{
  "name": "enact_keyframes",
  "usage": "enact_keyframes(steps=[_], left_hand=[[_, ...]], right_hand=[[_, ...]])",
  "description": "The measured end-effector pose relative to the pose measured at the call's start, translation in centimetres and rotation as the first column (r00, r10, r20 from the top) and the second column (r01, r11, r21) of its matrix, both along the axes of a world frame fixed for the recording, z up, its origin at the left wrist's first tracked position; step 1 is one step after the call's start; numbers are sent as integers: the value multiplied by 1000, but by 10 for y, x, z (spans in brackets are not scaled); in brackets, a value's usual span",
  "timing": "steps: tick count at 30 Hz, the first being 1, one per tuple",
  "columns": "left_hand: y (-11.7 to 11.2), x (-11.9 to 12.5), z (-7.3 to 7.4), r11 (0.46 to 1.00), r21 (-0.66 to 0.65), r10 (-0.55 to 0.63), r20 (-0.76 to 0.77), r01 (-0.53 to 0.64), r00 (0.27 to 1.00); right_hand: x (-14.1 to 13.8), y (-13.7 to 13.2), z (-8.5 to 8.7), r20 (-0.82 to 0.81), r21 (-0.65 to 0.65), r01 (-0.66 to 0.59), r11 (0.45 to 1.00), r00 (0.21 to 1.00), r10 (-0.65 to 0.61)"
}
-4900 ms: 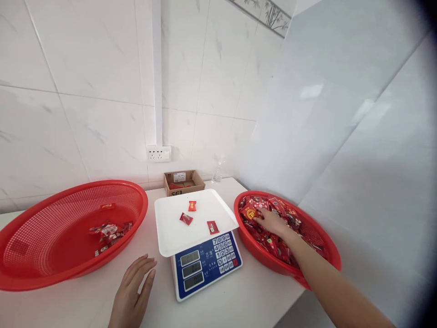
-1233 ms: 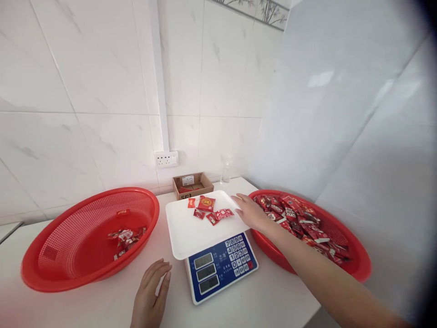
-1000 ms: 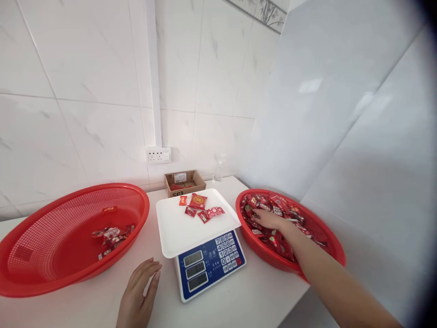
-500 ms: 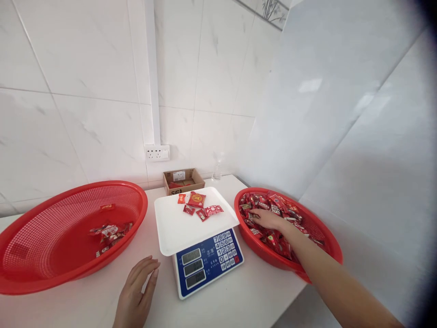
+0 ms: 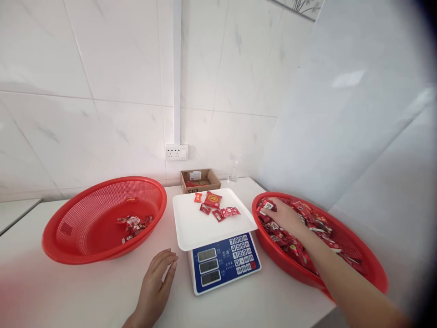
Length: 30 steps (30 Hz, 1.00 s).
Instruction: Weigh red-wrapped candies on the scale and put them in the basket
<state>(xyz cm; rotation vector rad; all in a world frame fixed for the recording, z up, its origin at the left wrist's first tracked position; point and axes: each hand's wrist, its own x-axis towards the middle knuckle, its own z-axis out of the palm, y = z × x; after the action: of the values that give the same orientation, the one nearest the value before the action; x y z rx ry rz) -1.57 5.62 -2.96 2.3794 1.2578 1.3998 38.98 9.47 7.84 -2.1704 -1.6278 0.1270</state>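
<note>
Left hand (image 5: pixel 155 284) relaxed, fingers (image 5: pixel 161 259) gently curved, thumb (image 5: pixel 170 277) apart; right arm (image 5: pixel 329 262) extended, right hand (image 5: pixel 284 216) closed in a pinch.

Scale (image 5: pixel 215 234) between baskets (image 5: pixel 99 232); box (image 5: pixel 205 187) behind

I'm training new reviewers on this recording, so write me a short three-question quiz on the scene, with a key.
1. How many packets lie on the white tray of the scale?
2. True or false: the right hand reaches into the fuller red basket.
3. Where is the left hand: A, inside a basket; B, on the tray; C, beside the scale?
Key: 1, five; 2, true; 3, C.
</note>
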Motion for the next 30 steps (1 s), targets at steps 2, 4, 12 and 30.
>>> enact_keyframes(steps=[2,4,12,30], left_hand=[[0,1,1,1000,-22,-1,2,1,1000],[-1,1,2,999,-33,-7,3,7,1000],[-3,0,2,1000,-29,-6,37,7,999],[-7,2,7,1000,-8,-23,82,23,996]], right_hand=[[-29,4,4,-208,46,-156,987,965,162],[-60,11,3,-317,47,-294,955,902,293],[-148,48,-28,55,-184,-360,915,925,375],[-176,73,-6,-11,-278,-616,737,770,639]])
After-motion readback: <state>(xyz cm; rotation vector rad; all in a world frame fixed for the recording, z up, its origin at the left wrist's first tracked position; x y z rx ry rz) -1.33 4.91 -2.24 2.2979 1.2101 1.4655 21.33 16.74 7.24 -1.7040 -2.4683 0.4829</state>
